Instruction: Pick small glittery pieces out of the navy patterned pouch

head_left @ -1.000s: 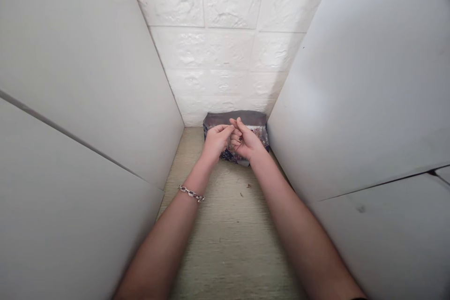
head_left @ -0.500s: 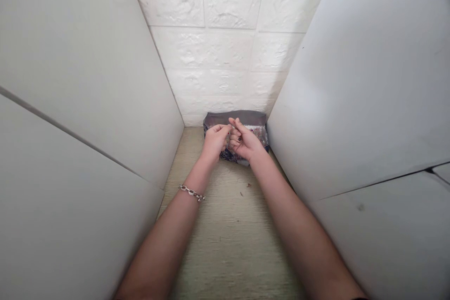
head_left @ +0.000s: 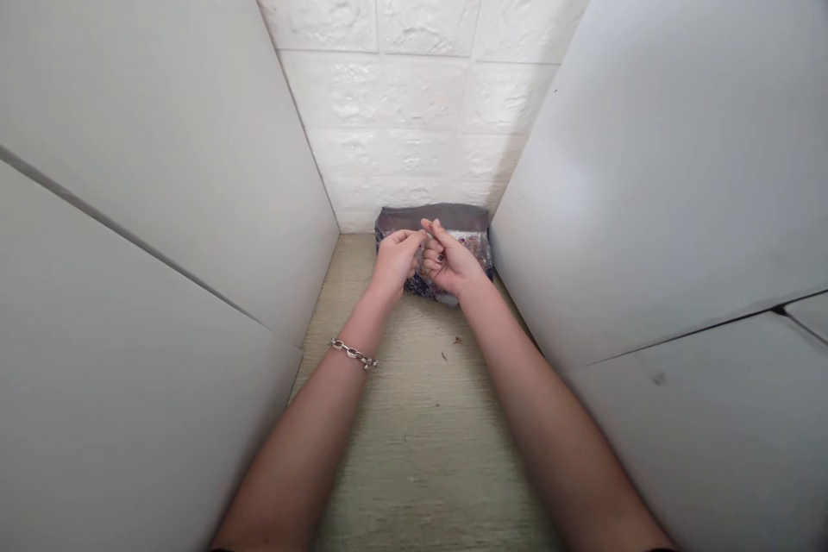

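My left hand (head_left: 395, 261) has its thumb and index finger pinched together, close to the fingers of my right hand. What lies in that pinch is too small to make out. My right hand (head_left: 449, 260) is turned partly palm up, with its lower fingers curled in and its thumb and index finger held near each other; anything in it is hidden. Both hands hover over a dark, open-topped bag (head_left: 432, 213) standing against the wall. Inside the bag lies clear plastic packaging (head_left: 475, 243) with small reddish bits. A silver chain bracelet (head_left: 353, 353) circles my left wrist.
White panels rise on the left (head_left: 148, 103) and right (head_left: 653, 155), and a white brick-patterned wall (head_left: 420, 95) closes the back. Small brown scraps (head_left: 457, 340) lie on the pale wood-grain surface (head_left: 427, 431) between my forearms.
Both hands stay almost in the same place and pose over the bag. The view has shifted very slightly.
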The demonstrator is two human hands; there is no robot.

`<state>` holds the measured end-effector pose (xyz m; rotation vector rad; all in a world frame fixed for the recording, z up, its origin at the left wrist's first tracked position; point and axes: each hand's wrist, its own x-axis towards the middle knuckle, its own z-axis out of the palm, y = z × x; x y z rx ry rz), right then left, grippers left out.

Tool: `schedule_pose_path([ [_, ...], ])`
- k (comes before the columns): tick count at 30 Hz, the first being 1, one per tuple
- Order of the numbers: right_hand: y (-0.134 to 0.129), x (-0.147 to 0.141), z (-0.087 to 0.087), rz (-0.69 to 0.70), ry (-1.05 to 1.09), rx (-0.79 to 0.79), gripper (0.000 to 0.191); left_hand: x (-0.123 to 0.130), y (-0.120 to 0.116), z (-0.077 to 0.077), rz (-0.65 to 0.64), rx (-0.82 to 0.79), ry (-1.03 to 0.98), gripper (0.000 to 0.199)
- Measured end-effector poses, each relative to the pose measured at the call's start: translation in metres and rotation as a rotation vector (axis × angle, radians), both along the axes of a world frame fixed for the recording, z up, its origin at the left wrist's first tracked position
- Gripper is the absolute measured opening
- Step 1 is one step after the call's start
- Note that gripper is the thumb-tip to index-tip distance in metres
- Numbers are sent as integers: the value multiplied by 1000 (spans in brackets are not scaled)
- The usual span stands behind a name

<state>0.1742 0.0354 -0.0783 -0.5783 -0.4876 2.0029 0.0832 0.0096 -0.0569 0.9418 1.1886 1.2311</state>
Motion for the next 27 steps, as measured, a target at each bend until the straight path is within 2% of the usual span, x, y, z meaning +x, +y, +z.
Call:
schedule_pose_path([
  [27, -1, 0, 3, -43, -42, -10, 16, 0, 1, -3, -28, -12, 25, 19],
])
